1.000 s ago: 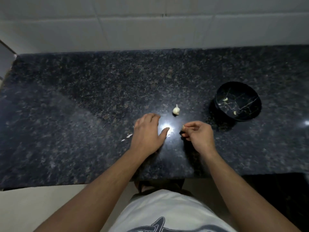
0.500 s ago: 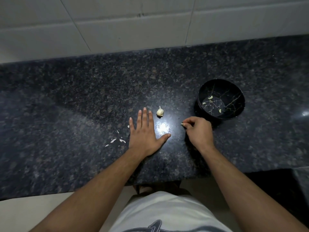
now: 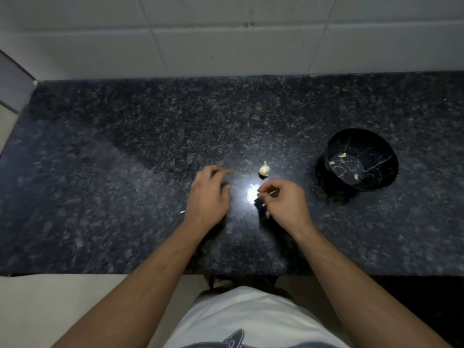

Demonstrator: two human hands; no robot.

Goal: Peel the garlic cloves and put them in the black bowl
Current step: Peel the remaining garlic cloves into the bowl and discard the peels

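Dark speckled granite worktop [image 3: 125, 172], white tiled wall behind. Right hand [image 3: 283, 202]: fingers [image 3: 266, 189] curled, tips pinching a small pale garlic clove [image 3: 258, 195], held just above the bright glare spot on the stone. Small whitish garlic bulb piece [image 3: 264, 169] lies on the worktop just beyond those fingertips, not touching them. Left hand [image 3: 209, 197] hovers beside, blurred, fingers loosely bent, holding nothing. Round black bowl with thin pale veining [image 3: 361, 159] stands to the right, apart from both hands, three peeled cloves [image 3: 342, 155] inside. One skin flake [image 3: 182, 212] left of the left wrist.
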